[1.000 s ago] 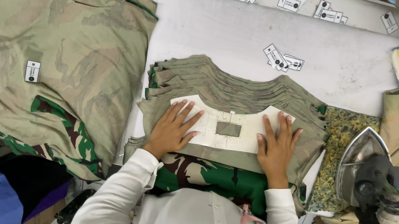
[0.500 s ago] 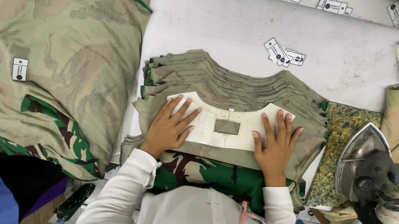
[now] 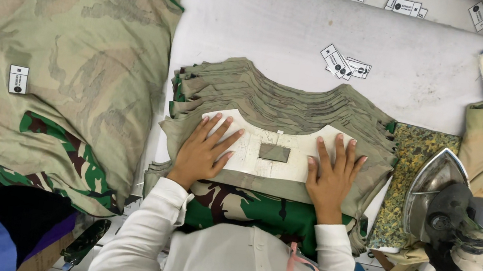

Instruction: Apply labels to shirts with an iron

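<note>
The stack of garments [image 3: 283,100] in the middle is matt woven cloth in faded camouflage, as is the loose pile [image 3: 57,68] on the left. The white template [image 3: 276,152] lying on the stack looks like smooth, stiff card. The tabletop [image 3: 267,33] is matt white with paper tags [image 3: 344,63]. On the right, the iron [image 3: 434,185] shows a glossy metal soleplate.
</note>
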